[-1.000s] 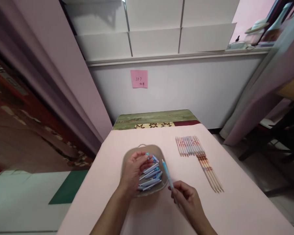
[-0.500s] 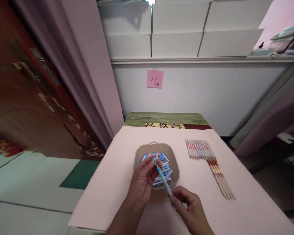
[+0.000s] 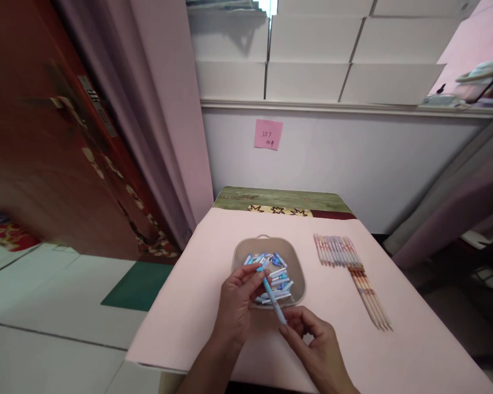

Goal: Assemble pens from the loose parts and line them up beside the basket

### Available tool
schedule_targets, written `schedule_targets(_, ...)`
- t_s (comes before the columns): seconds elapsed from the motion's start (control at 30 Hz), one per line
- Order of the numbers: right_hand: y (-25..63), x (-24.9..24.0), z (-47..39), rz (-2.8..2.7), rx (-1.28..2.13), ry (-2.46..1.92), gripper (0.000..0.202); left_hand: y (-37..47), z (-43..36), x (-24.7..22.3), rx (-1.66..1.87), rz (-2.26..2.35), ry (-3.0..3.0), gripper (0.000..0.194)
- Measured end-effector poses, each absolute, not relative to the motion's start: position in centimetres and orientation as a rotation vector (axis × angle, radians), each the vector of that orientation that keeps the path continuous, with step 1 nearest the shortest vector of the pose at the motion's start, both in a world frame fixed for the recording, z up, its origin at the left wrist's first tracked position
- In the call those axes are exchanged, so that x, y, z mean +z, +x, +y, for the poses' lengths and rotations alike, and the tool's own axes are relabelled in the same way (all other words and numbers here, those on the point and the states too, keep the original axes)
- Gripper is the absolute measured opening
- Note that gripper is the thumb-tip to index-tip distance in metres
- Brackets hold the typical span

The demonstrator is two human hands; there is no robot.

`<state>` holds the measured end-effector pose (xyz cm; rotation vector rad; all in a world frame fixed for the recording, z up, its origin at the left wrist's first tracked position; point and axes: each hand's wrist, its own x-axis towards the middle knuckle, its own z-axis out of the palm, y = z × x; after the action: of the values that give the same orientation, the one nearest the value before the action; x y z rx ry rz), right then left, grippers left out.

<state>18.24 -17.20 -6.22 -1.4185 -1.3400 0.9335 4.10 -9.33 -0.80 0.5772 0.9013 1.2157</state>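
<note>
A light-blue pen (image 3: 273,300) slants between my two hands above the near side of a beige bin. My left hand (image 3: 240,293) pinches its bright blue upper end between thumb and fingers. At the lower end, my right hand (image 3: 308,334) grips the pale barrel with thumb and forefinger. Behind my left hand, the beige bin (image 3: 299,273) contains many loose blue, white and lilac pen parts (image 3: 280,276), partly covered by my fingers.
Right of the bin lie a row of clear-barrelled pens (image 3: 337,251) and several beige pens (image 3: 372,301) side by side on the pink-covered table (image 3: 181,323). A pink note (image 3: 268,134) is stuck to the wall behind. A reddish door (image 3: 57,164) stands at left.
The gap between the pen's blue top piece and its barrel has closed, my hands having come slightly together. The whole view has shifted a little.
</note>
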Motion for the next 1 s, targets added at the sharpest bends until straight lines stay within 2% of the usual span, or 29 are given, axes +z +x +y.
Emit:
schedule_targets(0.4, 18.0, -5.6, -17.5, -1.492, 0.577, -1.454, 0.015, 3.9, -10.4, 0.0, 1.241, 0.928, 0.725, 0.030)
schedule_targets(0.6, 18.0, -5.6, -17.6, -1.472, 0.461, -1.413, 0.012, 4.2, -10.8, 0.9, 1.230, 0.926, 0.789, 0.056)
schedule_targets(0.67, 19.0, -5.7, -17.3, -1.430, 0.396, -1.453, 0.014, 3.7, -10.7, 0.7, 1.251, 0.980, 0.835, 0.056)
schedule_targets(0.87, 27.2, -7.5, -17.1, -1.165, 0.104, -1.777, 0.030, -0.8, -9.5, -3.3, 1.311, 1.286, 0.952, 0.053)
schedule_targets(1.0, 32.3, -9.3, -18.3, -1.042, 0.043, -2.193, 0.033, -4.4, -8.9, -6.8, 1.273, 1.552, 0.957, 0.050)
